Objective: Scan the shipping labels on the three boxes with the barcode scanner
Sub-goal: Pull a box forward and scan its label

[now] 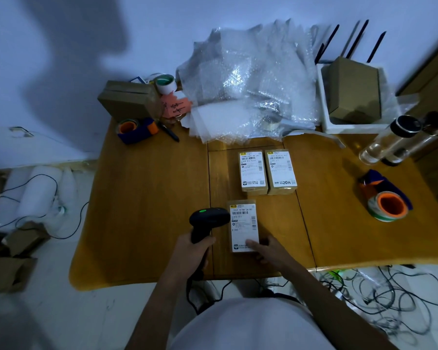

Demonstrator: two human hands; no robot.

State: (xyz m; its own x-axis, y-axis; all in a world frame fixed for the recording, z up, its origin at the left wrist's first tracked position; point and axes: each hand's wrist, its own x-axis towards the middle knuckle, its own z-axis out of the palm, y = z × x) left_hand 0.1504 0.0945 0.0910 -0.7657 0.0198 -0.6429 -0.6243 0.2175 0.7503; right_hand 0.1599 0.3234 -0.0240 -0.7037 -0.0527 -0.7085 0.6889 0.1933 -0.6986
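Note:
Three small cardboard boxes with white shipping labels lie on the wooden table. Two sit side by side farther back, the left box and the right box. The third box lies nearer me. My right hand rests on its near end, fingers on the label. My left hand grips the handle of a black barcode scanner, whose head shows a green light and sits just left of the near box's label.
Bubble wrap is piled at the back. Tape dispensers stand at the back left and right. Brown boxes, a white tray holding a box and clear bottles line the far side. Cables lie on the floor.

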